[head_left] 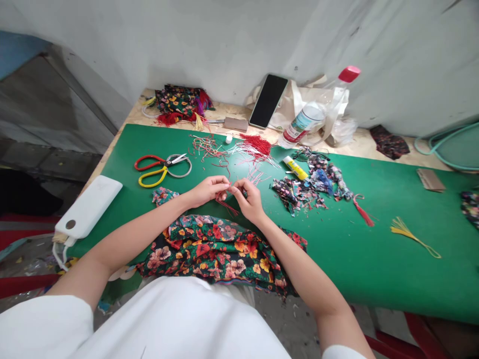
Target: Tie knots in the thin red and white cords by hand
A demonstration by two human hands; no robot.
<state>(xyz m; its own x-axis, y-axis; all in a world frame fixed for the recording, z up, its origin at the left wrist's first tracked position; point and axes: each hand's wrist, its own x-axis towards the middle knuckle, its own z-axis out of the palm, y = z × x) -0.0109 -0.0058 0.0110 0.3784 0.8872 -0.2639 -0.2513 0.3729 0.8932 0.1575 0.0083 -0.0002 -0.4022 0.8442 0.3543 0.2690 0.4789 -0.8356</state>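
Observation:
My left hand (206,190) and my right hand (250,198) meet over the green mat (374,249), fingertips pinched together on a small bundle of red threads (225,203) that hangs between them. Just below my wrists lies a piece of dark floral fabric (217,249) at the mat's near edge. Loose red and white threads (251,147) are scattered on the mat just beyond my hands.
Red and yellow scissors (161,168) lie left of the hands, a white power bank (89,206) further left. Fabric scraps (312,187), a glue tube (295,167), a red tassel (362,210) and a yellow tassel (411,235) lie to the right. A phone (268,100) and a bottle (318,110) rest by the wall.

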